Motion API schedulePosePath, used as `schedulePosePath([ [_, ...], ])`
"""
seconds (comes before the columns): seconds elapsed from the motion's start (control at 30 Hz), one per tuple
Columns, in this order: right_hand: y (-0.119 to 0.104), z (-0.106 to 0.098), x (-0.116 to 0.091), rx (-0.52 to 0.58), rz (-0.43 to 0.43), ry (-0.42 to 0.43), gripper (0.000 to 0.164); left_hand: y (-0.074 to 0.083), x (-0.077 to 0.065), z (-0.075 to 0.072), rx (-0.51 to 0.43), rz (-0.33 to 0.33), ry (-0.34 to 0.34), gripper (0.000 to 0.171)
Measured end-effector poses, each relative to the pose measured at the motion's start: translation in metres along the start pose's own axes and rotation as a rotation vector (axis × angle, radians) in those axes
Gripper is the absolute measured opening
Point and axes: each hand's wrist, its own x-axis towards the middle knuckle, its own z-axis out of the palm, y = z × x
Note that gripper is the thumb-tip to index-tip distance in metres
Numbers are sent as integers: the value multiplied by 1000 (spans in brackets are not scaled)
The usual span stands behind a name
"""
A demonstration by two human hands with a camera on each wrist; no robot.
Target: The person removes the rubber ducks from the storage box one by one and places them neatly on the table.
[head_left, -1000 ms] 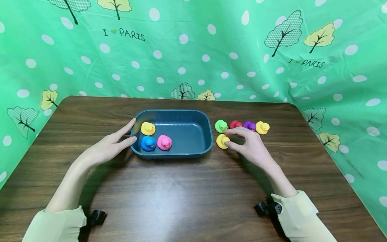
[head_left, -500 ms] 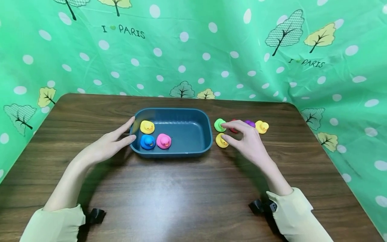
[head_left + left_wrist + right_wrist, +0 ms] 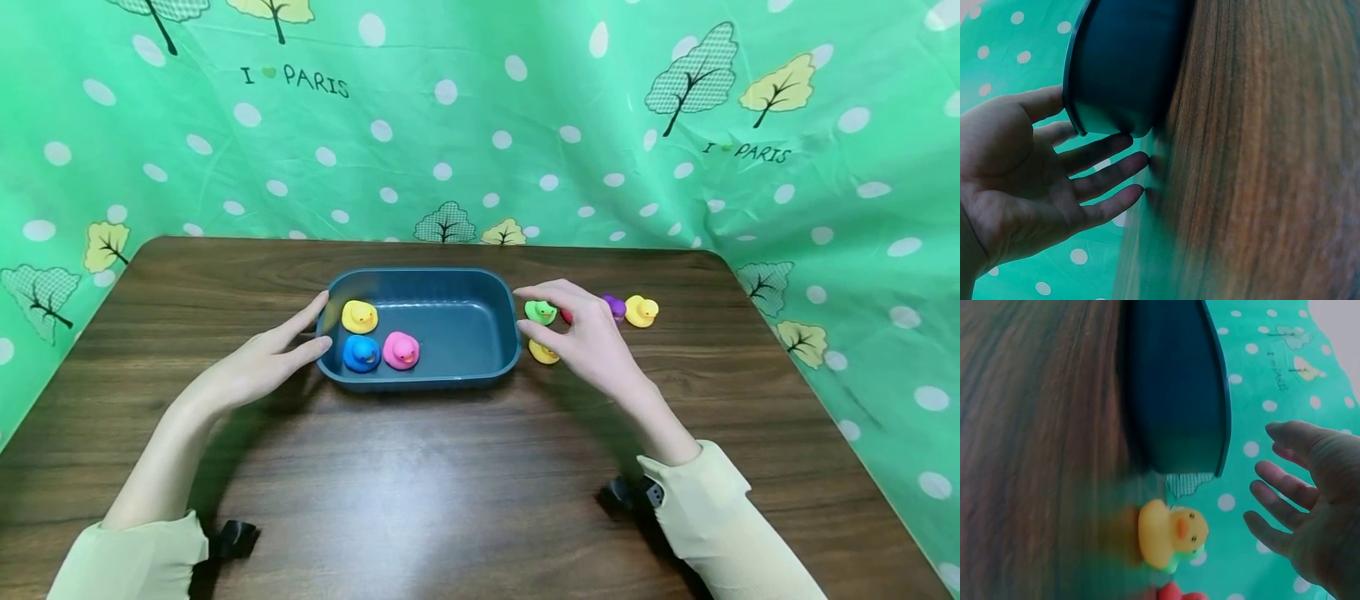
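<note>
A blue rectangular bin [image 3: 465, 329] stands on the table. Inside, at its left end, sit a yellow duck [image 3: 360, 317], a blue duck [image 3: 362, 353] and a pink duck [image 3: 401, 351]. My left hand [image 3: 258, 362] touches the bin's left end with extended fingers. Raised above the ducks at the bin's right end, my right hand [image 3: 581, 333] holds nothing, thumb and fingers spread near the rim. Partly under it are a green duck [image 3: 540, 312], a front yellow duck [image 3: 1155, 534] and a red duck [image 3: 1172, 592]. A purple duck [image 3: 616, 308] and another yellow duck [image 3: 642, 311] show beyond.
The dark wooden table [image 3: 420, 483] spreads out in front of the bin. A green polka-dot curtain [image 3: 360, 150] with printed trees hangs behind the table's far edge. Black wrist devices [image 3: 234, 540] are at both pale sleeves.
My right hand has drawn away from the front yellow duck, rising and shifting left towards the bin's rim. That duck stays on the table. The left hand keeps its place on the bin.
</note>
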Motion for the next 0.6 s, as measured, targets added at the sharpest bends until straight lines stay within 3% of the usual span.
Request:
schedulePosePath([
  [0.27,-15,13,16,51,-74,-42,37,0,-2,2,-27,-31,-9,73],
  [0.6,-29,31,33,68,-114,-94,39,0,-2,0,-2,-5,1,72],
])
